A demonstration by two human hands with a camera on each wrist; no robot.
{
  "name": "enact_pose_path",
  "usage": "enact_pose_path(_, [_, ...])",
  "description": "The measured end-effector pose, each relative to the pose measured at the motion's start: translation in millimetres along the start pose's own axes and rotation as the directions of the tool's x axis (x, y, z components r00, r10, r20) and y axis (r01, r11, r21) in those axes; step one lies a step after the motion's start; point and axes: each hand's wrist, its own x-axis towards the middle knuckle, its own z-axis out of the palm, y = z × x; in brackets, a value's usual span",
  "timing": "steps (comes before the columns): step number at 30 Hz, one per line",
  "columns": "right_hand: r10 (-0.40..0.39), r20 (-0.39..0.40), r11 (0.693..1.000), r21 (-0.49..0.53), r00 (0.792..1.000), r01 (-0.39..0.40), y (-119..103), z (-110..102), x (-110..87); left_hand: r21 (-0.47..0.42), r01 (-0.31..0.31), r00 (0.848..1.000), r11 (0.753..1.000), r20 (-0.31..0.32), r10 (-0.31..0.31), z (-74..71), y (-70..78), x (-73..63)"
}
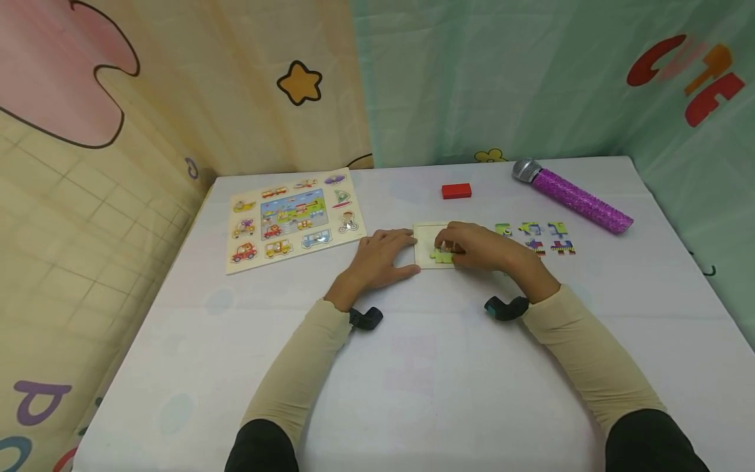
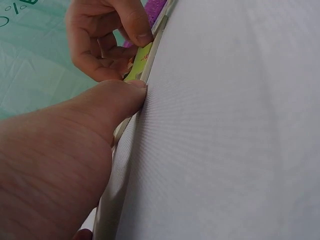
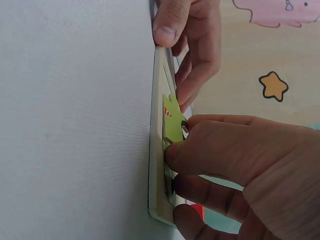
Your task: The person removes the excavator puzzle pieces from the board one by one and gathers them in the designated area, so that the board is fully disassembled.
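A small pale jigsaw tray (image 1: 425, 233) lies flat on the table between the hands. My left hand (image 1: 380, 257) rests at its left side, forefinger by the far corner and thumb by the near one, fingers mostly straight. Inside the tray's frame lies a green puzzle piece (image 1: 440, 257) with a jagged edge. My right hand (image 1: 483, 248) reaches over the tray from the right, its thumb and bent fingers pinching green puzzle pieces (image 3: 172, 120) at the tray's near side. Those fingers partly cover the pieces, so how far they are seated cannot be told.
Several loose puzzle pieces (image 1: 557, 229) lie right of the tray, some partly behind the right hand. A vehicle picture board (image 1: 236, 235) is at the left. A red block (image 1: 457, 191) and a purple glitter microphone (image 1: 580, 198) lie towards the back edge.
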Motion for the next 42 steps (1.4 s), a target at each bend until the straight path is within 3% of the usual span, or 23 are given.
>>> enact_pose_path(6, [-0.027, -0.007, 1.000, 0.013, 1.000, 0.027, 4, -2, 0.6, 0.001, 0.002, 1.000, 1.000, -0.004, -0.002, 1.5, -1.1, 0.1])
enact_pose_path(10, [-0.029, -0.056, 0.998, 0.050, 0.998, 0.032, 9, -13, -5.1, 0.001, 0.000, 1.000, 1.000, -0.005, 0.000, 2.2, -0.9, 0.4])
enact_pose_path(15, [-0.034, -0.166, 0.997, 0.062, 0.985, 0.045, 16, -37, -28.5, 0.011, -0.004, 1.000, 1.000, -0.006, 0.004, 1.4, -0.1, 0.8])
enact_pose_path(20, [0.058, -0.205, 0.998, 0.038, 0.977, -0.051, 34, -50, -60.2, 0.011, 0.000, 1.000, 1.000, -0.009, 0.001, 0.2, -0.7, -0.3])
enact_pose_path(24, [0.114, -0.222, 0.993, 0.015, 0.968, -0.114, 54, -46, -88.8, 0.010, 0.001, 1.000, 1.000, -0.011, -0.001, -0.5, -0.6, -0.4])
enact_pose_path(32, [0.126, -0.248, 0.986, -0.074, 0.961, -0.149, 84, -29, -133.4, 0.012, -0.002, 1.000, 1.000, 0.002, 0.002, 3.5, -0.8, 2.8])
enact_pose_path(42, [0.083, -0.230, 0.984, -0.133, 0.970, -0.116, 84, -24, -136.7, 0.026, 0.013, 1.000, 1.000, 0.000, -0.013, 2.1, -1.0, 1.0])
